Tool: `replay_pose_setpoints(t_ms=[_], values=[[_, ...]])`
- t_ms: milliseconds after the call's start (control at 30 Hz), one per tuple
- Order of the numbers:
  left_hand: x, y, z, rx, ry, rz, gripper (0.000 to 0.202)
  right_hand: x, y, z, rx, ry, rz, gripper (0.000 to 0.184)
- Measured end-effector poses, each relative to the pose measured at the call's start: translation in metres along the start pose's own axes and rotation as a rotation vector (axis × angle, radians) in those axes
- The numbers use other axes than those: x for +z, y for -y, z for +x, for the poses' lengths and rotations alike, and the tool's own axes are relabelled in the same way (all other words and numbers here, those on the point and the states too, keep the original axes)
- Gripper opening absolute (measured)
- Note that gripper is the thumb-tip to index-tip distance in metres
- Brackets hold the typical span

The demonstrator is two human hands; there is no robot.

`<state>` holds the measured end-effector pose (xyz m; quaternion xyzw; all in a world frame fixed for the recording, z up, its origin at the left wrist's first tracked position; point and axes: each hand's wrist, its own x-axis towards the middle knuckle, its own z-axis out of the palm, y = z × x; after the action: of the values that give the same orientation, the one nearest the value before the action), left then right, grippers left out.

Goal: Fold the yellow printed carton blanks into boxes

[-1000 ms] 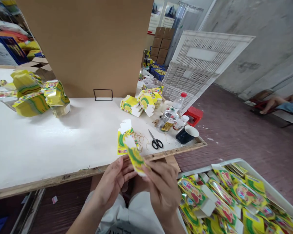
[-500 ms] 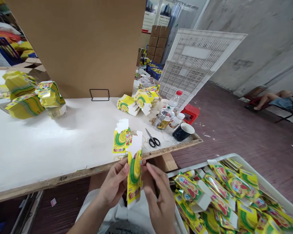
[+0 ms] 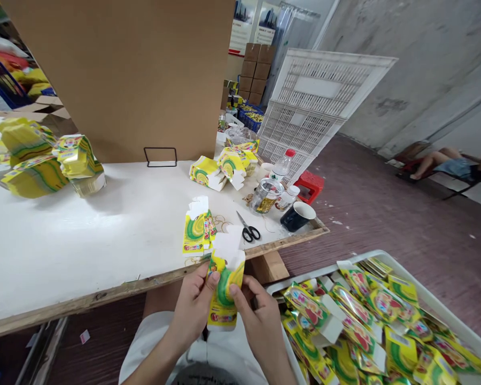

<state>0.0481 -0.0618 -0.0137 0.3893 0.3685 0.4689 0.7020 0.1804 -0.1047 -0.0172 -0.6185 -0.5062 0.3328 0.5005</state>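
Note:
Between my hands, over my lap at the table's front edge, is a yellow-and-green printed carton (image 3: 226,291) with its white top flaps raised. My left hand (image 3: 194,305) grips its left side, thumb on the front face. On the right side my right hand (image 3: 260,315) pinches it, thumb also on the front. Just beyond, a flat carton of the same print (image 3: 195,230) lies on the white table (image 3: 144,224). Black-handled scissors (image 3: 249,231) rest to the right of it. The fingers behind the held carton are partly hidden.
At my right stands a white bin (image 3: 385,256) heaped with printed cartons. A dark mug (image 3: 297,216), a clear jar (image 3: 265,197) and a bottle (image 3: 282,166) crowd the table's right corner. Carton stacks (image 3: 36,171) sit far left. A person (image 3: 452,163) reclines in the background.
The carton has turned so its front face shows more broadly. My right hand has closed onto its right side, where its fingers were looser before.

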Motion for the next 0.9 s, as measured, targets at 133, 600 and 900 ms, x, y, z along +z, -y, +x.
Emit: replay_pose_setpoints(t_ms=[133,600,900], values=[[0.002,-0.003,0.001,0.043,0.019,0.066,0.03,0.0,-0.002,0.001,-0.012,-0.088,-0.032,0.029],[-0.018,-0.022,-0.005,-0.009,0.389,0.205,0.045,-0.032,0.001,0.011,-0.058,0.244,0.215,0.024],[-0.019,-0.007,-0.005,-0.111,0.463,0.129,0.073,-0.033,-0.004,0.013,-0.131,0.031,0.124,0.024]])
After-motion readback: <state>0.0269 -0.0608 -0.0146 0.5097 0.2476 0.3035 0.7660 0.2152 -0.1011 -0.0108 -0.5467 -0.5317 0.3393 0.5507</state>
